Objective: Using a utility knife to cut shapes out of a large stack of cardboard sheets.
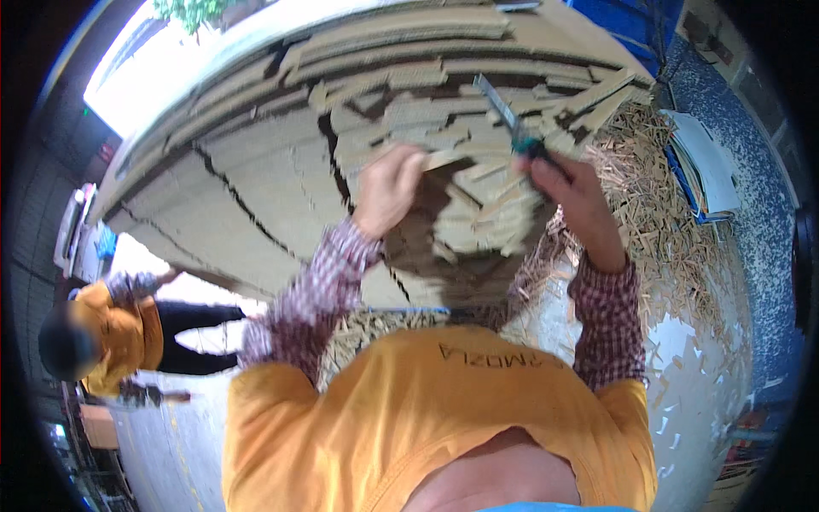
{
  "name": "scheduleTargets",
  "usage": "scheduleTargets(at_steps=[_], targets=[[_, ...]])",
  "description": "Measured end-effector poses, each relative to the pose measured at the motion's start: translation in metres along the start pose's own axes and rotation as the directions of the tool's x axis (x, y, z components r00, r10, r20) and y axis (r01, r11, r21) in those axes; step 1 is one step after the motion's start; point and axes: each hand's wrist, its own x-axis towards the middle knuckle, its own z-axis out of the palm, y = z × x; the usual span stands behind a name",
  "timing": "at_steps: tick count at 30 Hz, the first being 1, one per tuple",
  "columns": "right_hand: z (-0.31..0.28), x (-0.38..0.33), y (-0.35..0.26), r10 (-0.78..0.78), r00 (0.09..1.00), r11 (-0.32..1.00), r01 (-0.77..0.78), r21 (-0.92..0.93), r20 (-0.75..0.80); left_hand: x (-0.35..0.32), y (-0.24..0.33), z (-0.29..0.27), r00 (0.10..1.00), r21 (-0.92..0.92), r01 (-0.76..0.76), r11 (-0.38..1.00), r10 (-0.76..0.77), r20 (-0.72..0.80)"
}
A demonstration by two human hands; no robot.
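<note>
In front of me lies a broad surface of tan cardboard (256, 158) with dark jagged gaps between its pieces. My left hand (388, 189) is closed in a pinch over it, thumb and fingers on a small cardboard strip (441, 159). My right hand (580, 198) is wrapped around the dark handle of a utility knife (510, 119), which has a green section and a long metal blade pointing away to the upper left. Loose cardboard scraps (486, 218) lie between and below my hands. Motion blurs both hands a little.
Stacked cardboard strips (401, 36) run along the far side. Heaped offcuts (644, 183) cover the floor at the right, beside a blue-edged bundle of white sheets (704, 166). Another person (119, 328) in an orange top stands at the left. White paper bits (678, 350) litter the floor.
</note>
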Motion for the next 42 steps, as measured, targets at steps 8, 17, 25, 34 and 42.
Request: scheduleTargets(at_steps=[8, 17, 25, 34, 42], targets=[[0.031, 0.034, -0.013, -0.084, 0.988, 0.996, 0.081, 0.03, 0.127, 0.068, -0.001, -0.033, 0.858, 0.682, -0.319, 0.658, 0.506, -0.086], [0.054, 0.022, 0.006, -0.167, 0.986, 0.958, 0.161, 0.237, 0.006, 0.095, -0.004, -0.034, 0.78, 0.693, -0.474, 0.543, 0.624, 0.043], [0.031, -0.018, 0.048, 0.018, 0.999, 0.979, -0.008, 0.202, -0.045, 0.064, 0.028, -0.005, 0.961, 0.331, -0.239, 0.913, 0.271, -0.053], [-0.005, -0.073, 0.021, -0.003, 0.948, 0.986, 0.057, 0.16, -0.319, 0.039, 0.063, 0.027, 0.966, -0.098, -0.247, 0.964, 0.253, 0.055], [-0.025, -0.12, 0.011, -0.012, 0.814, 0.993, 0.079, 0.09, -0.581, 0.049, 0.062, 0.235, 0.821, 0.184, -0.42, 0.889, 0.459, -0.339]])
